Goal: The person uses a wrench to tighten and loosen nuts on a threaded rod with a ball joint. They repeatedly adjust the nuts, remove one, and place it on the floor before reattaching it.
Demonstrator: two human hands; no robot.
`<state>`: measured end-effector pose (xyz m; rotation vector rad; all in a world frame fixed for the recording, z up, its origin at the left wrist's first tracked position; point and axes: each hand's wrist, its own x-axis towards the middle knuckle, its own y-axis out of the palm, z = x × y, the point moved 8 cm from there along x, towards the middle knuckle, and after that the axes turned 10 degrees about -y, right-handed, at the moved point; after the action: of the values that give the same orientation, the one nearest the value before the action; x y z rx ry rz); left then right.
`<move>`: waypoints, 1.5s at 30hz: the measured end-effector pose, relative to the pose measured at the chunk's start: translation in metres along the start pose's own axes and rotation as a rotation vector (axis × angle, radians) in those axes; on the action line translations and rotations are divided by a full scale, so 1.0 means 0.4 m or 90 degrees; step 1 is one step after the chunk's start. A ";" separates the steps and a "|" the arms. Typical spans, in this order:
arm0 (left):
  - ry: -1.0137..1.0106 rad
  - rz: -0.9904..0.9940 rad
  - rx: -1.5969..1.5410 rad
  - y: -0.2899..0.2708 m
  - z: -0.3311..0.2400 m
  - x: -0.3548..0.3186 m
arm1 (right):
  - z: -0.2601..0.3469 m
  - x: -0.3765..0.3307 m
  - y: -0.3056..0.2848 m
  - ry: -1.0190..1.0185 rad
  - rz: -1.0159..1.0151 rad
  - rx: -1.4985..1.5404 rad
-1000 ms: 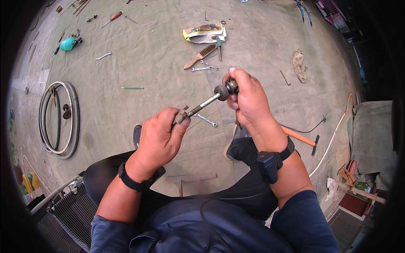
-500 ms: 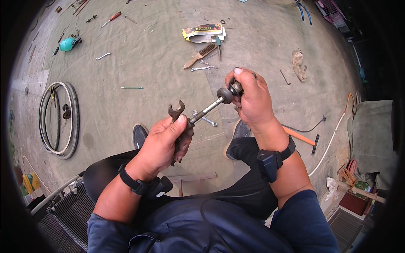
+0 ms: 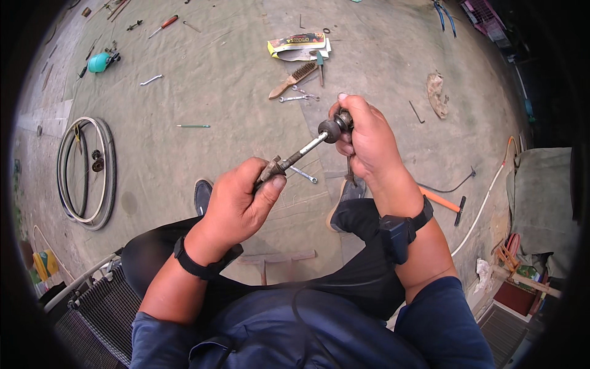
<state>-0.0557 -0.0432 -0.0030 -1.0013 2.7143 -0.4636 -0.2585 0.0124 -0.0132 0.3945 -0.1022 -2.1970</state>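
Note:
A bright metal axle (image 3: 313, 144) with a threaded section slants between my two hands, above my lap. My left hand (image 3: 236, 200) is closed round its lower end. A dark metal piece, perhaps a spanner's jaw seen edge-on, shows between thumb and forefinger. My right hand (image 3: 372, 138) grips the upper end, where a dark round collar (image 3: 330, 130) and nuts sit beside the fingers. Below the right palm, the forked end of a dark spanner (image 3: 350, 175) sticks out. The palms hide how each part is held.
Beyond my hands lie a wire brush (image 3: 294, 81), small spanners (image 3: 294, 98), a crumpled package (image 3: 295, 42) and a pencil (image 3: 193, 126). Bicycle tyres (image 3: 109, 178) lie at left, an orange-handled hammer (image 3: 441, 200) at right. My shoes (image 3: 203, 195) flank the axle.
My left hand has turned over so its back faces up, and the spanner jaws that stood above it no longer show there. A forked spanner end now shows under my right hand.

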 end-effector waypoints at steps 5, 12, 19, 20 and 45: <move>0.184 -0.101 0.278 -0.020 -0.079 -0.001 | -0.035 -0.013 0.001 0.111 -0.017 0.043; 0.180 -0.113 0.196 -0.028 -0.070 -0.006 | -0.033 -0.020 0.010 0.090 -0.015 0.057; -0.051 -0.013 -0.122 -0.008 -0.002 -0.009 | 0.001 -0.013 0.012 -0.021 0.020 0.060; -0.135 0.022 -0.211 0.005 0.022 -0.016 | 0.008 -0.014 0.012 -0.039 0.018 0.057; -0.117 -0.044 -0.286 -0.022 0.019 -0.014 | 0.028 -0.026 0.023 -0.100 -0.024 0.078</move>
<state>-0.0440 -0.0474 -0.0064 -1.1752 2.6737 0.2344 -0.2492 0.0143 0.0020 0.2938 -0.3188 -2.2641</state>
